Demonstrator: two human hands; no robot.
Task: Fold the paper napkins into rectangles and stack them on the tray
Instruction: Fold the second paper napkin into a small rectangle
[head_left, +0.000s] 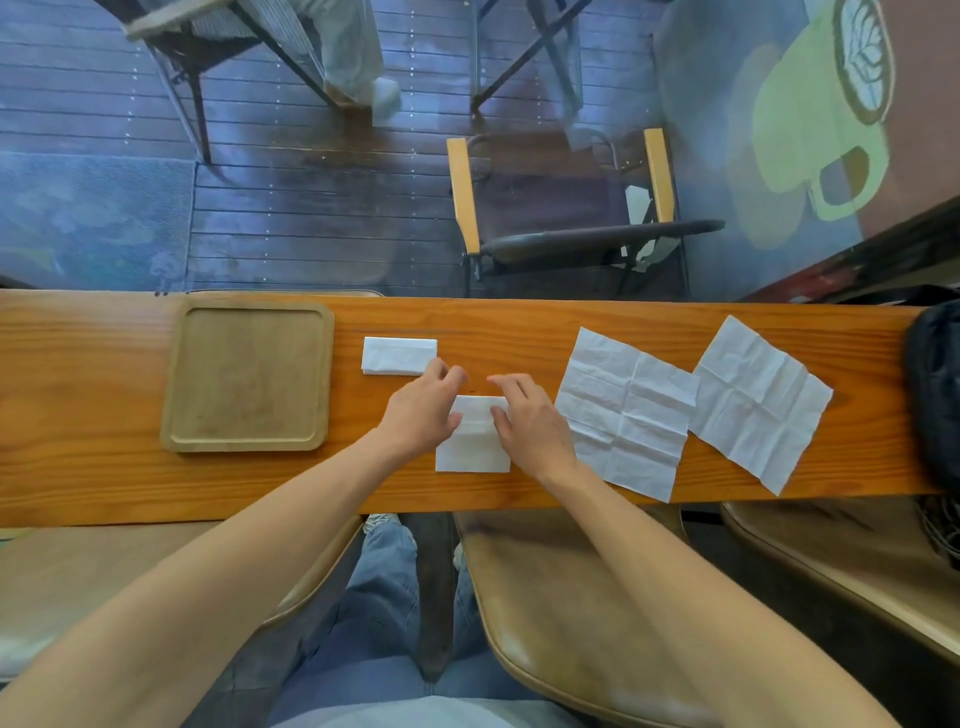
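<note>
A half-folded white napkin (474, 441) lies on the wooden counter in front of me. My left hand (422, 410) holds its upper left corner and my right hand (527, 421) presses on its upper right side. One folded rectangle of napkin (395, 356) lies just beyond my left hand. Two unfolded creased napkins (623, 410) (758, 402) lie flat to the right, overlapping a little. The square wooden tray (248, 306) sits to the left with nothing on it.
The counter (104, 483) is a narrow wooden plank. A dark bag (935, 384) rests at its right end. Brown stool seats (571, 613) stand below the near edge, and a chair (566, 208) stands on the decking beyond the far edge.
</note>
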